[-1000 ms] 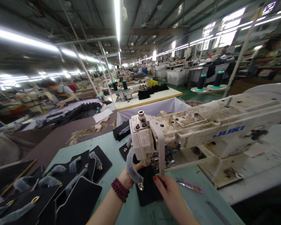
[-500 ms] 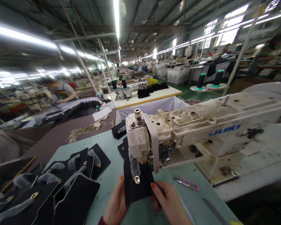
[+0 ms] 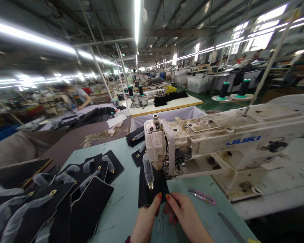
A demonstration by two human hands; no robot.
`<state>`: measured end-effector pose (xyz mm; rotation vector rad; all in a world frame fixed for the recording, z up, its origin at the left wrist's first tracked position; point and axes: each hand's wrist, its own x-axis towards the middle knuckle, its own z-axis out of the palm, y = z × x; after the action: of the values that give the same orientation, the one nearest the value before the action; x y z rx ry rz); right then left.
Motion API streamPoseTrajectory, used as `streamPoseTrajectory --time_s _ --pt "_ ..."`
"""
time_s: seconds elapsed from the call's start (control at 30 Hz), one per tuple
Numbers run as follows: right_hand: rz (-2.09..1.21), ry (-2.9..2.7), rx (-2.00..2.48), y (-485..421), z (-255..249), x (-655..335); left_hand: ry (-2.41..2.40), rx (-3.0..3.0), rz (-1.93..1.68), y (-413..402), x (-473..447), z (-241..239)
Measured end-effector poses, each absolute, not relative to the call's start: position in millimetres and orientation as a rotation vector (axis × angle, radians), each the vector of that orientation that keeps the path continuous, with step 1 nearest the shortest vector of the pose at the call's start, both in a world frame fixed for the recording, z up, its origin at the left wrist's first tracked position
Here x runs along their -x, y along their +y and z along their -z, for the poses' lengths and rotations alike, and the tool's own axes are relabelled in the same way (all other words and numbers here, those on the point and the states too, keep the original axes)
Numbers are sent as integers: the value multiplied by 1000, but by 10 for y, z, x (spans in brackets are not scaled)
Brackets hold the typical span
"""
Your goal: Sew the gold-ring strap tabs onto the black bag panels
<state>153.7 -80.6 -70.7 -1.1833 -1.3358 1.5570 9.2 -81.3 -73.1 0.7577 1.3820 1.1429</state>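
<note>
A flat black panel (image 3: 159, 185) lies partly under the head of the sewing machine (image 3: 155, 145). It carries a strap wrapped in clear plastic (image 3: 148, 168), which ends in a gold metal fitting (image 3: 150, 185). My left hand (image 3: 147, 216) grips the panel's near edge, thumb on top. Close beside it, my right hand (image 3: 182, 211) pinches the near right corner between thumb and fingers. The fingers beneath the panel are partly hidden. The machine head hides the needle area and the panel's far right part.
Pink-handled thread snips (image 3: 202, 195) and a flat dark blade (image 3: 231, 226) lie on the green tabletop (image 3: 116, 209) to the right. Similar black pieces (image 3: 91, 206) are piled at left, with others (image 3: 136, 136) behind the machine head. A co-worker (image 3: 79, 96) sits farther back left.
My left hand has moved from the panel's left side to its near edge, beside my right hand. The panel sits slightly farther in under the machine. The whole view has shifted a little.
</note>
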Motion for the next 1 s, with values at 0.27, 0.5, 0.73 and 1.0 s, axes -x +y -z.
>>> streamPoseTrajectory --time_s 0.27,0.5,0.73,1.0 --pt "-1575 -1278 1191 -796 788 -1537 1483 -751 -1098 -862 -150 798" --pt "-1536 -1228 1212 -630 617 -1460 1415 -774 -1102 -709 -98 719" --pt "-1523 -1209 1229 -532 526 -1432 1347 -801 -1116 -616 -85 644" --pt "-1463 -1171 1252 -420 488 -1372 1291 -847 -1193 -467 -83 583"
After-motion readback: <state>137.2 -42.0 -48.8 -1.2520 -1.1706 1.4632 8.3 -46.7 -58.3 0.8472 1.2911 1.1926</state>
